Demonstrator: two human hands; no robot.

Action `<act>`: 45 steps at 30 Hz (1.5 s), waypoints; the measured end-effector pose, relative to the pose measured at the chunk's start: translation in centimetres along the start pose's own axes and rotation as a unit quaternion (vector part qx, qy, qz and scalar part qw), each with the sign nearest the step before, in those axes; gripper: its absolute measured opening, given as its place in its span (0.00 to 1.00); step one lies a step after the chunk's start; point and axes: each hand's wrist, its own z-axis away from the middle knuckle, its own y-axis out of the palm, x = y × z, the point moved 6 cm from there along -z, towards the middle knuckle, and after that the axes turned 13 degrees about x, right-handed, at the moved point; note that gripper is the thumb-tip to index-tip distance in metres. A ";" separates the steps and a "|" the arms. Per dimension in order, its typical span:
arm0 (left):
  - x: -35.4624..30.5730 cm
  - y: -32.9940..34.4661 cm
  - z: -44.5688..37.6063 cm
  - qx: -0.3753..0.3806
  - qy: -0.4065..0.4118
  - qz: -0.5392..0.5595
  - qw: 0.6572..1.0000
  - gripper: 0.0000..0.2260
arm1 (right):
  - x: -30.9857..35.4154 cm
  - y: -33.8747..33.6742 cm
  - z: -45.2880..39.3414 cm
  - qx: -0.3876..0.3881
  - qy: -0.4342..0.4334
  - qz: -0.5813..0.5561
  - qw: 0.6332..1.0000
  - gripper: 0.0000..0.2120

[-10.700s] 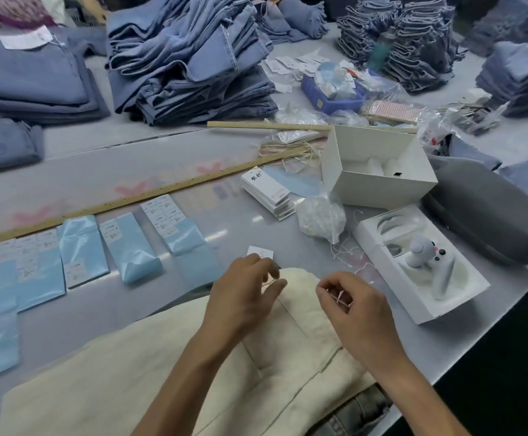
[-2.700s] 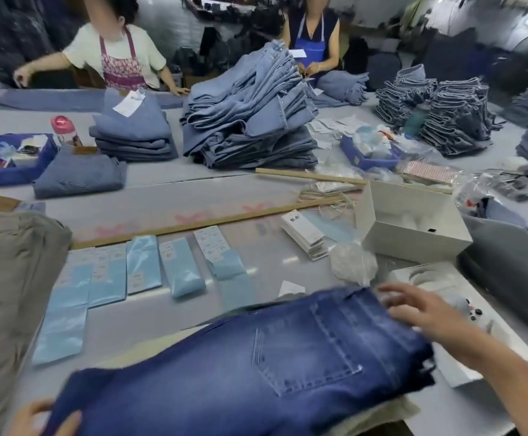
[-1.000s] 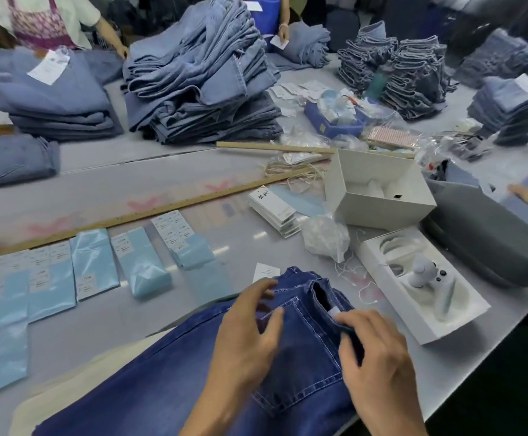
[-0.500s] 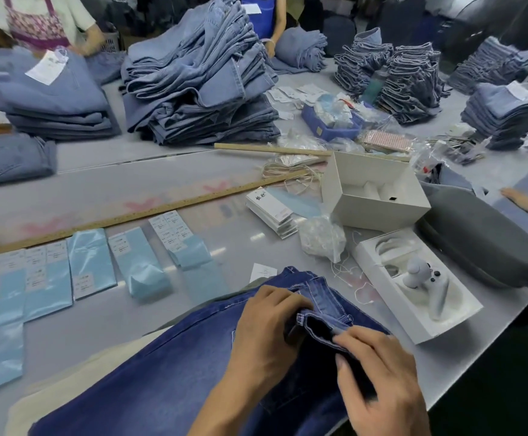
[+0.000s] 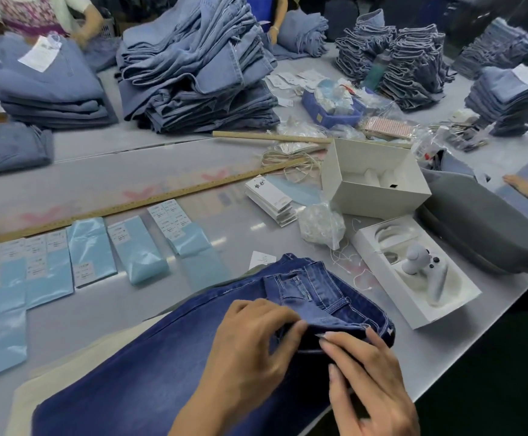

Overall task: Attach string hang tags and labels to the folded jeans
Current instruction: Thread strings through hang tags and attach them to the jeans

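Dark blue folded jeans (image 5: pixel 149 366) lie before me on the grey table, on top of a cream garment (image 5: pixel 77 366). Their waistband is turned back toward me. My left hand (image 5: pixel 250 344) pinches the folded waistband edge with curled fingers. My right hand (image 5: pixel 366 372) grips the same edge just to the right, thumb and forefinger on the denim. A small white label (image 5: pixel 261 259) lies on the table just beyond the jeans. A stack of white hang tags (image 5: pixel 270 198) sits farther back, with loose string (image 5: pixel 287 160) behind it.
Blue label sheets (image 5: pixel 89 250) lie in a row at left beside a long wooden ruler (image 5: pixel 149 201). A white box (image 5: pixel 372 180), a tray with a controller (image 5: pixel 413 272), a bag of fasteners (image 5: pixel 320 223) and a grey case (image 5: pixel 483 234) crowd the right. Denim stacks (image 5: pixel 193 67) and other workers stand behind.
Since the cream garment was in hand, dark blue jeans were laid over it. In the last second both hands have turned the waistband back toward me and closed on its edge.
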 end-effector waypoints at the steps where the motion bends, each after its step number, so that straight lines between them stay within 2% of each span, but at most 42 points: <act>1: 0.2 -0.1 -0.1 -0.014 -0.025 0.015 0.999 0.13 | 0.0 -0.2 0.0 -0.005 0.007 -0.011 1.000 0.10; 5: 0.9 0.3 -0.1 -0.050 -0.097 0.156 0.982 0.11 | 0.2 -0.9 0.3 -0.012 -0.001 -0.028 1.000 0.08; 13: 0.8 1.8 0.9 -0.108 -0.116 0.265 0.951 0.07 | 1.1 -0.8 1.4 0.050 -0.077 0.034 0.995 0.12; 17: 0.5 2.1 1.0 -0.072 -0.096 0.263 0.957 0.01 | 0.2 -0.2 2.9 0.086 -0.065 0.021 0.994 0.14; 21: 0.0 3.1 0.3 0.050 -0.057 0.214 0.974 0.16 | -0.5 0.3 3.8 0.099 -0.043 -0.018 0.994 0.13; 24: 0.0 3.6 0.1 0.100 -0.040 0.185 0.977 0.18 | -0.5 0.6 4.3 0.114 -0.015 -0.051 0.992 0.15; 28: 0.2 3.7 0.1 0.084 -0.035 0.186 0.978 0.18 | -0.2 0.5 4.6 0.064 0.062 -0.145 0.985 0.13; 31: 0.1 3.7 0.1 0.066 -0.037 0.188 0.979 0.17 | -0.5 0.3 5.1 0.017 0.108 -0.164 0.980 0.17; 34: 0.2 3.8 0.2 0.070 -0.045 0.191 0.978 0.18 | -1.2 0.5 5.7 0.014 0.141 -0.188 0.972 0.18; 42: -0.3 3.6 0.2 0.072 -0.039 0.194 0.978 0.19 | -0.9 0.5 5.1 0.022 0.126 -0.150 0.980 0.15; 44: -0.8 3.0 0.3 0.028 -0.020 0.204 0.978 0.17 | -0.8 0.4 4.8 0.031 0.106 -0.121 0.986 0.17; 45: -0.9 2.3 0.5 -0.023 -0.014 0.219 0.975 0.16 | -1.0 0.2 4.6 0.033 0.099 -0.104 0.989 0.19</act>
